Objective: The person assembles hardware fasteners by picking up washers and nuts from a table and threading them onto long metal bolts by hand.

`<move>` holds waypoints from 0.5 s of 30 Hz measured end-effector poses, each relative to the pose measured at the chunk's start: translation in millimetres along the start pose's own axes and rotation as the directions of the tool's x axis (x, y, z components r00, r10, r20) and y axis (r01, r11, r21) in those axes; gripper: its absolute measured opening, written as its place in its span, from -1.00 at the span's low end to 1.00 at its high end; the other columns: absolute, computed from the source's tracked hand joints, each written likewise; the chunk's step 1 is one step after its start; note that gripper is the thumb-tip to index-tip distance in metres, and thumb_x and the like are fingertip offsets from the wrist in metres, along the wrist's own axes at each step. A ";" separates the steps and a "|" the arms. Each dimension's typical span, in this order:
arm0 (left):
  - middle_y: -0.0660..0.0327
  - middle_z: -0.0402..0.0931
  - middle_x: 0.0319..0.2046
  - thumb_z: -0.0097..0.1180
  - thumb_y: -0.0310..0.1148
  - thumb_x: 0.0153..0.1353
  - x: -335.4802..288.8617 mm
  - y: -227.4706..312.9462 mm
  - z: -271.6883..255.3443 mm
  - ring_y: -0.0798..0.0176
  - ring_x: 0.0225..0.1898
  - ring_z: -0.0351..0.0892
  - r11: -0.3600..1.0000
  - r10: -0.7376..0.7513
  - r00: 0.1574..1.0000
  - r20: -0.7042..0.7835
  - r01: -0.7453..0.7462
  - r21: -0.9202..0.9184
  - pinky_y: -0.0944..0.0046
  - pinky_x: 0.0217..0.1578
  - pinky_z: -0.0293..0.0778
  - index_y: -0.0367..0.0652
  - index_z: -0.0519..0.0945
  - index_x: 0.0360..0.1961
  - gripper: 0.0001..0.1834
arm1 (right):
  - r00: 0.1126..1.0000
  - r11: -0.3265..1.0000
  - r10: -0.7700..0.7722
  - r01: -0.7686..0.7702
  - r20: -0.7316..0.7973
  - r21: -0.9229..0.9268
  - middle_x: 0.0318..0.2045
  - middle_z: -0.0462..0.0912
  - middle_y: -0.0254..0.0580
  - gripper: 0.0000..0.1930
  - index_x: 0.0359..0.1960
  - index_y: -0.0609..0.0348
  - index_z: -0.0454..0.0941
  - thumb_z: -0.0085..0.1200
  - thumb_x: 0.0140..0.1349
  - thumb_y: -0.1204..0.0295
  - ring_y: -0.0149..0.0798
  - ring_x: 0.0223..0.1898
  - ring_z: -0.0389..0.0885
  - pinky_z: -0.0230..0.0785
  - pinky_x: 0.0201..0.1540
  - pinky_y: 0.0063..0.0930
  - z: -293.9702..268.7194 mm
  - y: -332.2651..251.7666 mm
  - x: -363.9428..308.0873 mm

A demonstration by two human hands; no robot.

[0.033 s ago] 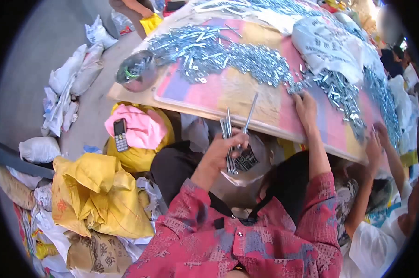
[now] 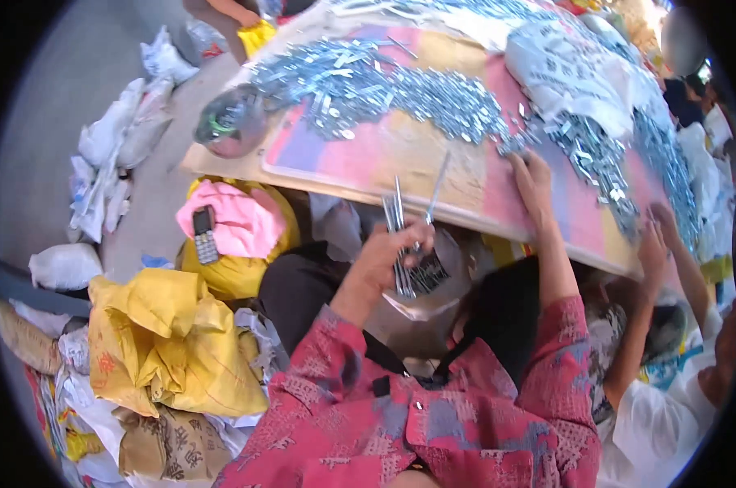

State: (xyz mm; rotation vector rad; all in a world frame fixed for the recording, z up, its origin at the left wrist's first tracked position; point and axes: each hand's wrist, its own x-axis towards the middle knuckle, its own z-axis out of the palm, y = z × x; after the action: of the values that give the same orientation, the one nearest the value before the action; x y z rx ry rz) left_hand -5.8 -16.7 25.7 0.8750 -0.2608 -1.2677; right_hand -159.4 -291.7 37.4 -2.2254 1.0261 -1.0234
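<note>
My left hand (image 2: 396,248) is closed around a bundle of long metal bolts (image 2: 397,213), held upright in front of the table's near edge. One bolt (image 2: 439,191) leans away from the others between thumb and fingers. At the near tip of the heap of small shiny metal pieces, probably nuts or washers (image 2: 457,106), my right hand (image 2: 533,179) reaches onto the table with bent fingers. Blur hides what is between its fingertips. Below my left hand, between my knees, a pale container (image 2: 457,285) holds dark-looking metal rods.
The striped board (image 2: 417,167) covers the low table. Bolts (image 2: 319,85) lie heaped at far left beside a round metal bowl (image 2: 231,122). A white sack (image 2: 567,73) lies at right. Another person's hands (image 2: 659,240) work there. Left are yellow sacks (image 2: 168,342) and a phone (image 2: 205,236) on pink cloth.
The whole view has shifted slightly, so the table and floor things sit a little higher and further left. Both hands keep nearly the same pose; the left still holds the bolts.
</note>
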 end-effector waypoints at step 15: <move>0.24 0.51 -0.53 0.28 -0.43 0.11 -2.9 -2.6 -5.6 0.48 -0.56 0.44 0.988 -0.117 0.986 0.117 0.103 0.117 0.55 -0.70 0.19 -0.21 0.57 -0.34 -0.86 | 0.936 0.777 0.102 -0.287 0.337 0.560 -0.63 0.51 -0.33 -0.66 -0.43 0.33 0.55 0.12 0.25 0.22 -0.51 -0.59 0.43 0.23 -0.52 -0.61 15.1 -106.0 -48.0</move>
State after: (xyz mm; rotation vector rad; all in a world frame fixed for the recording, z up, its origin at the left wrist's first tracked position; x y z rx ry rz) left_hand -5.1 -11.8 21.0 0.9169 -0.3887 -1.4239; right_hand -123.0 -188.2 79.0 -1.6313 0.6574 -0.7586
